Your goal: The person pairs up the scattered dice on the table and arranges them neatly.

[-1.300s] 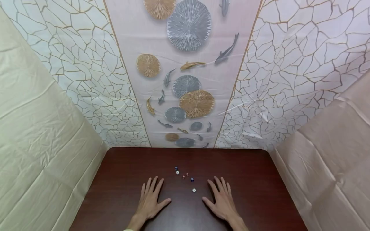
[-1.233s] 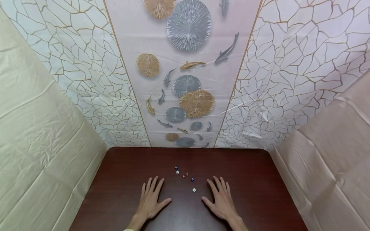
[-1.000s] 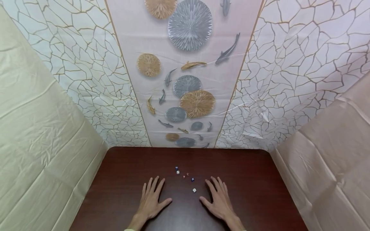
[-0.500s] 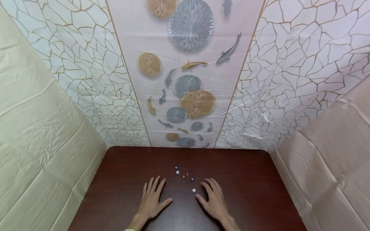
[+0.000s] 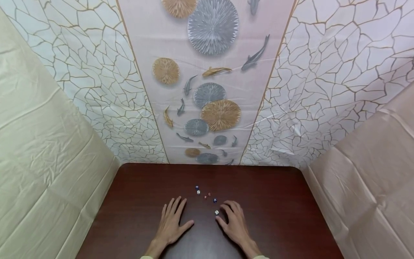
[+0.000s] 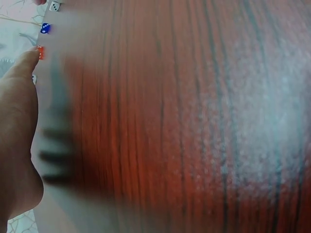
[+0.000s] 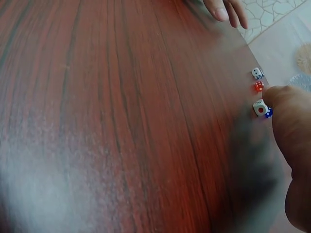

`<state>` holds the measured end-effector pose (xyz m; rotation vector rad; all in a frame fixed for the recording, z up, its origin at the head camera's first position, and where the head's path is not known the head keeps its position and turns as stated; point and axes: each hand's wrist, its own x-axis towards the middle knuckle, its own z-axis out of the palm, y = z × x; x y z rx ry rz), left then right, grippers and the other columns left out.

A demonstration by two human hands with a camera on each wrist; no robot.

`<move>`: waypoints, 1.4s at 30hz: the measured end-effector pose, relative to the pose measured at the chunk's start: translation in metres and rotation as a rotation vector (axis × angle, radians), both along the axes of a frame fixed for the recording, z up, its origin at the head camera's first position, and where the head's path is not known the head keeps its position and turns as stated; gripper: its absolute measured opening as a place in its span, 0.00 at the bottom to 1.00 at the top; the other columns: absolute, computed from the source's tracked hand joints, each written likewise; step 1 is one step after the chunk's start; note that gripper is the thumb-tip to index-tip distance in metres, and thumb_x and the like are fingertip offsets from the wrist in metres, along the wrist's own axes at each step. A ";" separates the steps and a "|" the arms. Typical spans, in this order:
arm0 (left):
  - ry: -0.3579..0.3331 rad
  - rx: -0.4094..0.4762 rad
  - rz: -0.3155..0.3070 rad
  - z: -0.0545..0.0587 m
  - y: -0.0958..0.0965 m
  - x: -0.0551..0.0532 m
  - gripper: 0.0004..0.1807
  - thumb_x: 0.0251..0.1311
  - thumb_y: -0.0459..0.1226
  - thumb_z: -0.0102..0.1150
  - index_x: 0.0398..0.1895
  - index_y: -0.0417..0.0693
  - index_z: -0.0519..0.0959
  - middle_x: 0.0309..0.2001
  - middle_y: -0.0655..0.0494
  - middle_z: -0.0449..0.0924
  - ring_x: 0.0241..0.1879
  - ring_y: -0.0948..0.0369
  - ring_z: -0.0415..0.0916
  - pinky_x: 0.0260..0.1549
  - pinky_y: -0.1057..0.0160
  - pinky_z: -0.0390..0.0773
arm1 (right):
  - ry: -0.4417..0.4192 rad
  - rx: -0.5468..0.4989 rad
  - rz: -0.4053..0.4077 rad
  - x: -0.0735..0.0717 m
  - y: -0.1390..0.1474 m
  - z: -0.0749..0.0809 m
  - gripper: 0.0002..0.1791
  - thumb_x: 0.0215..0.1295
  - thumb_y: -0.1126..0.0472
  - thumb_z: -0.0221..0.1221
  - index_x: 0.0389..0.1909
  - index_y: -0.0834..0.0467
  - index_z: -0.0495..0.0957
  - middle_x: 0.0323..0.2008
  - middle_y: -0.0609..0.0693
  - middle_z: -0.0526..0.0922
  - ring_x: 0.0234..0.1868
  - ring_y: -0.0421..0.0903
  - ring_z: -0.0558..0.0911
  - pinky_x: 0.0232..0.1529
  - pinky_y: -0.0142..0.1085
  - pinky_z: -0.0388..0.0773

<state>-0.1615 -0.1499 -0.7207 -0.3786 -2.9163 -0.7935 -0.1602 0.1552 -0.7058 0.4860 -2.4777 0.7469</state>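
Small dice lie loosely grouped on the dark wooden table. Nearest me is a white die [image 5: 216,213], its red pip showing in the right wrist view. My right hand [image 5: 235,223] is beside it, thumb and forefinger bent at its right and holding nothing. Just beyond lies a blue die [image 5: 215,200]. Two red dice [image 5: 205,197] sit left of that, and farther back a second white die [image 5: 198,192] lies close to another blue die [image 5: 196,187]. My left hand [image 5: 170,226] rests to the left of the group, fingers spread, touching none of the dice.
The reddish-brown table [image 5: 139,187] has rounded far corners. A patterned cloth [image 5: 207,72] with printed fish and discs hangs along its far edge. Plain beige sheets hang at the left [image 5: 48,144] and right [image 5: 365,172].
My right hand has moved left toward the nearest white die, its fingers drawing in from spread to bent. The left hand has barely moved, and the dice lie as before.
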 end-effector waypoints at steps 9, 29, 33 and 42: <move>0.003 0.015 -0.005 0.004 0.003 0.002 0.49 0.72 0.63 0.71 0.89 0.54 0.66 0.88 0.43 0.65 0.88 0.35 0.59 0.84 0.23 0.54 | 0.011 0.010 -0.010 -0.001 -0.007 -0.003 0.19 0.53 0.60 0.87 0.43 0.57 0.91 0.52 0.57 0.89 0.59 0.59 0.85 0.61 0.60 0.81; 0.084 -0.004 -0.003 0.004 0.005 0.007 0.45 0.73 0.60 0.71 0.86 0.52 0.70 0.85 0.42 0.71 0.84 0.34 0.66 0.81 0.23 0.61 | 0.044 -0.011 -0.059 -0.006 -0.016 -0.017 0.18 0.48 0.64 0.88 0.36 0.58 0.89 0.48 0.57 0.90 0.55 0.58 0.86 0.56 0.58 0.82; 0.144 -0.008 -0.003 0.003 0.007 0.009 0.44 0.72 0.58 0.72 0.84 0.49 0.72 0.82 0.40 0.74 0.81 0.34 0.70 0.78 0.23 0.64 | 0.052 -0.011 -0.059 -0.005 -0.017 -0.018 0.18 0.48 0.65 0.88 0.35 0.58 0.89 0.47 0.57 0.90 0.54 0.59 0.86 0.55 0.59 0.82; 0.129 -0.036 0.004 0.005 0.008 0.010 0.40 0.76 0.57 0.68 0.84 0.50 0.73 0.81 0.42 0.76 0.81 0.37 0.71 0.79 0.25 0.65 | 0.063 -0.029 -0.064 -0.006 -0.017 -0.019 0.17 0.48 0.66 0.87 0.36 0.58 0.89 0.46 0.57 0.90 0.54 0.58 0.86 0.56 0.59 0.82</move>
